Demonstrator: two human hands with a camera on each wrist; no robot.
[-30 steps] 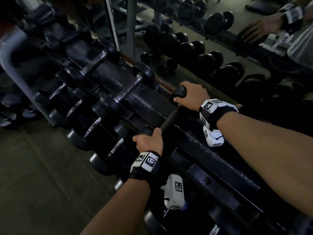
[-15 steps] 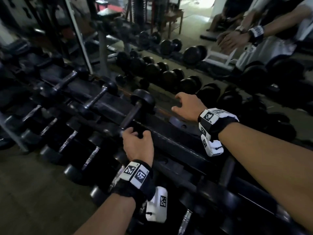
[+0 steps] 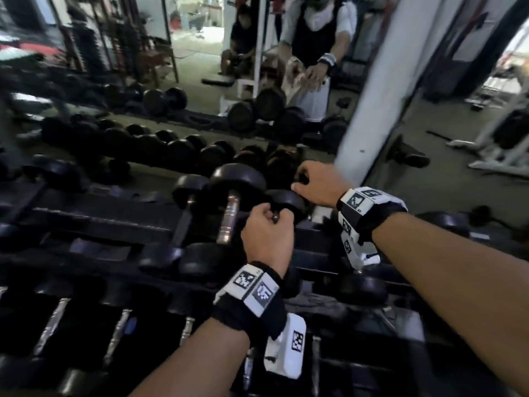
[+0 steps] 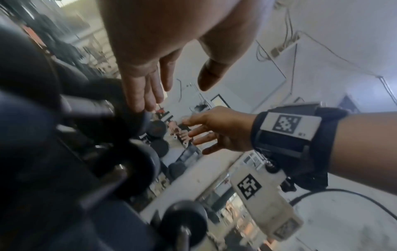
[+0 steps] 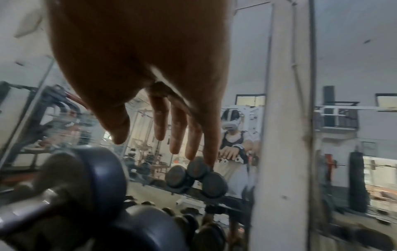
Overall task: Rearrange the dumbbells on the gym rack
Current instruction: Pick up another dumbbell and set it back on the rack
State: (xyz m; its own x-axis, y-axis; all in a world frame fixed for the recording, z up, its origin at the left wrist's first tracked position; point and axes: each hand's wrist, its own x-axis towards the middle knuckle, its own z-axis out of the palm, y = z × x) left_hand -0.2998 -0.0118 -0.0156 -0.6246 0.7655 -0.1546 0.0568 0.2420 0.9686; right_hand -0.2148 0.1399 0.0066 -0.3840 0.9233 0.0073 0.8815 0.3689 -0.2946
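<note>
Both hands are up at the top tier of the rack [image 3: 94, 222]. The left hand [image 3: 267, 234] sits right at the near side of a small black dumbbell [image 3: 287, 203], knuckles toward the head camera. From the left wrist its fingers [image 4: 141, 95] run out fairly straight, thumb held apart, tips against a dark rounded weight, and nothing is clasped in the palm. The right hand [image 3: 316, 186] is just past the far side of that same small dumbbell. From the right wrist its fingers [image 5: 160, 122] hang long and relaxed, slightly spread, gripping nothing; whether they touch the weight cannot be told. That small dumbbell lies on the top tier between the two hands. Immediately to its left is a bigger dumbbell with a chrome handle [image 3: 230, 216], lying front to back across the rails. Left of that is a slimmer dark-handled dumbbell [image 3: 186, 213] at the same angle. Below, a lower row of dumbbells [image 3: 53, 322] shows bright handles side by side. Black wristbands with white marker tags [image 3: 256, 290] wrap both wrists. Behind the rack a mirror [image 3: 200, 53] shows more weights and the person reaching forward, and a white pillar [image 3: 372, 96] rises at the right.
</note>
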